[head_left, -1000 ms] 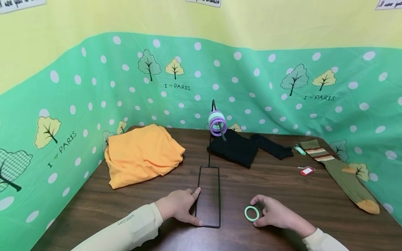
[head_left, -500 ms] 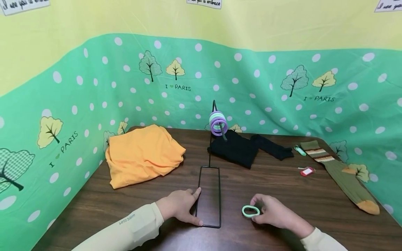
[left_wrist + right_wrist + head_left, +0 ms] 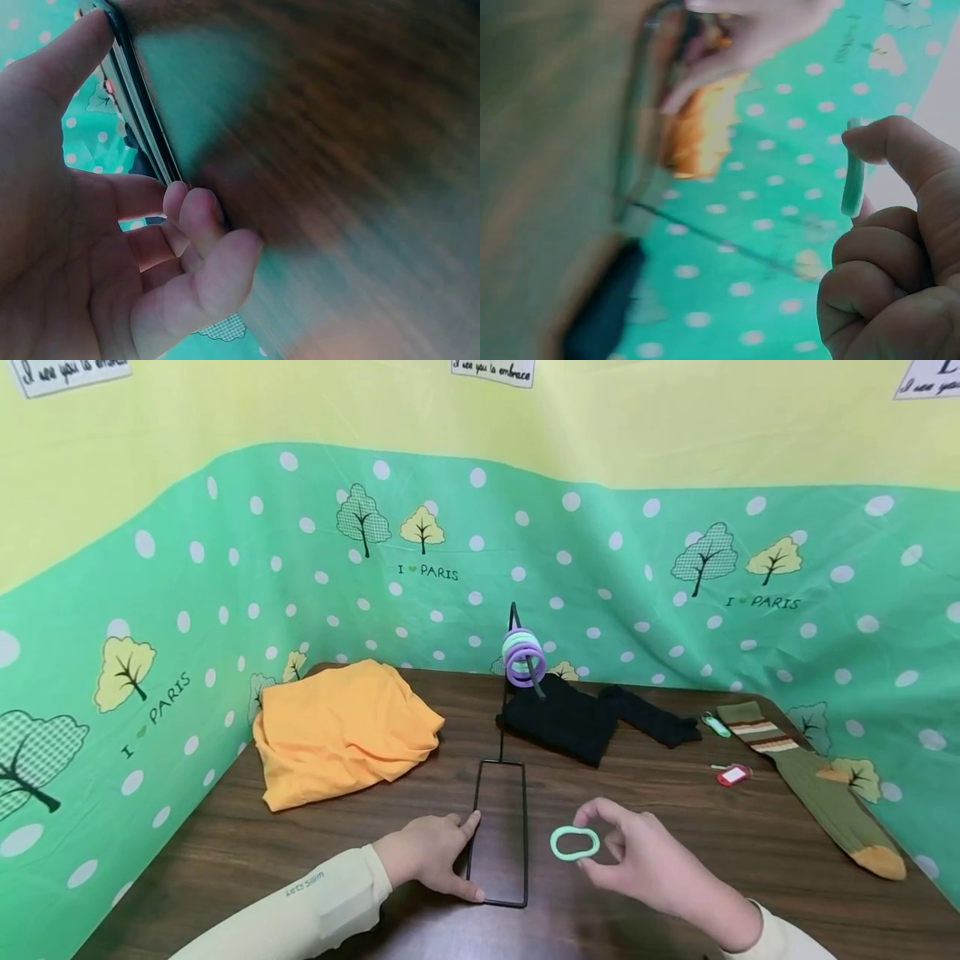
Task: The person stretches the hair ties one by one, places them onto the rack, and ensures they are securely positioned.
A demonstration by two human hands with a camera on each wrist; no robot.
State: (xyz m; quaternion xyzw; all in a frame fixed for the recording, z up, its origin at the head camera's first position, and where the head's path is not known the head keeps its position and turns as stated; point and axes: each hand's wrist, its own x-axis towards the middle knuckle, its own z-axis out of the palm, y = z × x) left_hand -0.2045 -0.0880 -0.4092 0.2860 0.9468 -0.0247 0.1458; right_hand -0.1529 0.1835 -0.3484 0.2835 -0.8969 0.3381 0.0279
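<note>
A black wire stand (image 3: 526, 827) has its rectangular base flat on the table. My left hand (image 3: 429, 860) presses the left side of that base, thumb at the near corner and index finger farther up the rail; its other fingers bend loosely in the left wrist view. Thumb and index finger of my right hand (image 3: 645, 864) pinch a mint-green hair tie (image 3: 573, 857) in the air, right of the base. Squeezed oval in the head view, the tie shows edge-on in the right wrist view. Several purple and mint hair ties (image 3: 509, 664) hang on the stand's upper arm.
An orange cloth (image 3: 345, 735) lies in a heap at the left. Folded black clothing (image 3: 562, 722) is behind the stand. To the right are a green key tag (image 3: 716, 725), a red key tag (image 3: 732, 775) and an olive striped sock (image 3: 817, 793).
My right hand has risen slightly and moved left with the hair tie, which has gone from round to squeezed oval. My left hand keeps its place on the base.
</note>
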